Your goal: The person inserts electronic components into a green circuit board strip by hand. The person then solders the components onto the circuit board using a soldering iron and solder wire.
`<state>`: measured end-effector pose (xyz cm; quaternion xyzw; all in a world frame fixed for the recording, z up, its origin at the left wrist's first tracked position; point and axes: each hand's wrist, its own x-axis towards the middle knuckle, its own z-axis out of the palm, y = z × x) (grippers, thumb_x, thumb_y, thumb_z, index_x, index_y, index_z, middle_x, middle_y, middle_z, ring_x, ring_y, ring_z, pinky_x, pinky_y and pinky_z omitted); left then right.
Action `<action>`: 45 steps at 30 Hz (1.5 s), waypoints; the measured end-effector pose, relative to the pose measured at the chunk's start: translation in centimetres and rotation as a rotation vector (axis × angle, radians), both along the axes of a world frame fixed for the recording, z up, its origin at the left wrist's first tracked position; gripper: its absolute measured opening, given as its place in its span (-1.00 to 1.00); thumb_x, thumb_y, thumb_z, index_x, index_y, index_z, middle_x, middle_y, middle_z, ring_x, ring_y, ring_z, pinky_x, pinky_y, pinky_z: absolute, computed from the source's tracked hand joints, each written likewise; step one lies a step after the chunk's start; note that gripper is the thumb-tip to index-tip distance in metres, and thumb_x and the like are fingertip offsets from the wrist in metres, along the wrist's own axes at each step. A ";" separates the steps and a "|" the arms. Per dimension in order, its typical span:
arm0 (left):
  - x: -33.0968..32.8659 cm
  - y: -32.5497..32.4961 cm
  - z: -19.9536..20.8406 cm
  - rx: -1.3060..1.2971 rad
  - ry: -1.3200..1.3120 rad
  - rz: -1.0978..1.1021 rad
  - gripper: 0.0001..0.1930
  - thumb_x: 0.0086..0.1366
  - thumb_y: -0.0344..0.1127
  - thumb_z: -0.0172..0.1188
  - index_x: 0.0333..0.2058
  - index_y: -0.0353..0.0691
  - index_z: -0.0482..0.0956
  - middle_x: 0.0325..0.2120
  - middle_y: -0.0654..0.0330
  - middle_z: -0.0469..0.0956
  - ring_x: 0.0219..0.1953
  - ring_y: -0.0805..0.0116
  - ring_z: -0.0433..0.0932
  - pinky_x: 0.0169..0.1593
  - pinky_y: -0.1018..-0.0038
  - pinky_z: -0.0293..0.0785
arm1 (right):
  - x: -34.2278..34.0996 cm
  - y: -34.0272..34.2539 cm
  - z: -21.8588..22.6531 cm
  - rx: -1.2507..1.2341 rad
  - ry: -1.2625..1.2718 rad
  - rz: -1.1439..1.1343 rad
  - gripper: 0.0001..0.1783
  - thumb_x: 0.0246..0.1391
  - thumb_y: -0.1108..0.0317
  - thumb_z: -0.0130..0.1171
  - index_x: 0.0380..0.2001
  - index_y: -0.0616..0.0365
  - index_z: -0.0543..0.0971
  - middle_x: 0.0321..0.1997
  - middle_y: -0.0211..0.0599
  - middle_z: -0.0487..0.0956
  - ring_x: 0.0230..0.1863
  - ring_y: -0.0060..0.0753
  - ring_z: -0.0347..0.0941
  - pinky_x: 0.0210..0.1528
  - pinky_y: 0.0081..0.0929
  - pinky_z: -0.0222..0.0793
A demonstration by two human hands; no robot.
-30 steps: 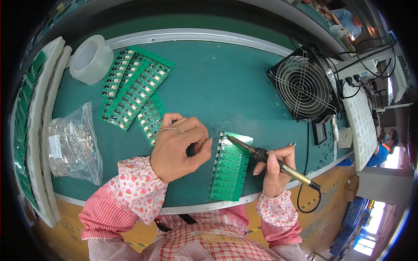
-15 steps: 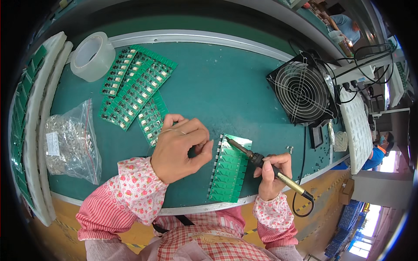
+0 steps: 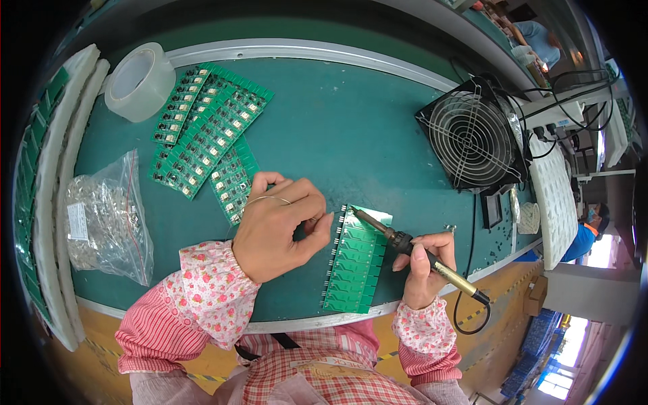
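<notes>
My right hand [image 3: 426, 268] grips a soldering iron [image 3: 413, 246] like a pen, its dark tip at the top left corner of a green circuit board panel [image 3: 356, 263]. The panel lies flat near the front edge, with a row of metal pins along its left side. Left of it, my left hand [image 3: 280, 226] is closed in a pinch on a thin solder wire [image 3: 273, 198]. This wire loops over the back of the hand, and its end reaches toward the iron's tip. Whether wire and tip touch is too small to tell.
Behind my left hand lie several overlapping circuit board panels [image 3: 209, 135]. A clear tape roll [image 3: 140, 82] and a bag of small parts [image 3: 104, 219] are at the left, beside foam sheets [image 3: 50, 202]. A black fan [image 3: 472, 138] stands at the right. Two people are farther off.
The soldering iron's tip has shifted slightly left and up toward the panel's corner pins. My left hand remains almost in place, still pinching the wire. The whole view has shifted slightly.
</notes>
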<state>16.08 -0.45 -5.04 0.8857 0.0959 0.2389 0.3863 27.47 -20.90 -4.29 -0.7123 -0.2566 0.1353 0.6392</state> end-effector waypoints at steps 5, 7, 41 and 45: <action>0.0 -0.1 -0.1 0.025 -0.028 0.001 -0.83 0.00 -0.48 0.22 -0.64 -0.19 0.39 -0.56 0.34 0.47 -0.56 0.40 0.38 -0.18 0.40 0.17 | -0.1 -0.1 0.0 0.009 0.012 0.002 -0.80 0.07 0.39 0.09 -0.35 0.29 0.33 -0.50 -0.21 0.51 -0.62 -0.57 0.43 -0.57 -0.62 0.37; -0.2 -0.2 -0.2 0.033 -0.033 0.004 -0.83 0.00 -0.48 0.22 -0.64 -0.19 0.40 -0.56 0.34 0.47 -0.55 0.40 0.38 -0.18 0.41 0.17 | -0.2 -0.2 -0.1 -0.004 0.002 0.007 -0.80 0.06 0.42 0.10 -0.36 0.29 0.33 -0.49 -0.20 0.51 -0.62 -0.57 0.43 -0.57 -0.62 0.37; -0.9 -1.0 -0.6 0.069 -0.101 -0.014 -0.82 0.06 -0.35 0.21 -0.64 -0.15 0.39 -0.59 0.34 0.40 -0.50 0.38 0.40 -0.10 0.38 0.17 | -1.2 -0.5 -0.2 0.063 -0.017 -0.015 -0.77 0.10 0.35 0.09 -0.39 0.27 0.31 -0.51 -0.19 0.49 -0.68 -0.60 0.37 -0.65 -0.66 0.30; -0.7 -1.0 -0.5 0.082 -0.087 0.005 -0.81 0.06 -0.35 0.20 -0.64 -0.14 0.38 -0.59 0.34 0.39 -0.50 0.38 0.40 -0.10 0.38 0.17 | -1.2 -0.5 -0.3 0.060 -0.002 -0.024 -0.77 0.09 0.35 0.10 -0.40 0.27 0.31 -0.52 -0.20 0.49 -0.68 -0.60 0.37 -0.65 -0.66 0.30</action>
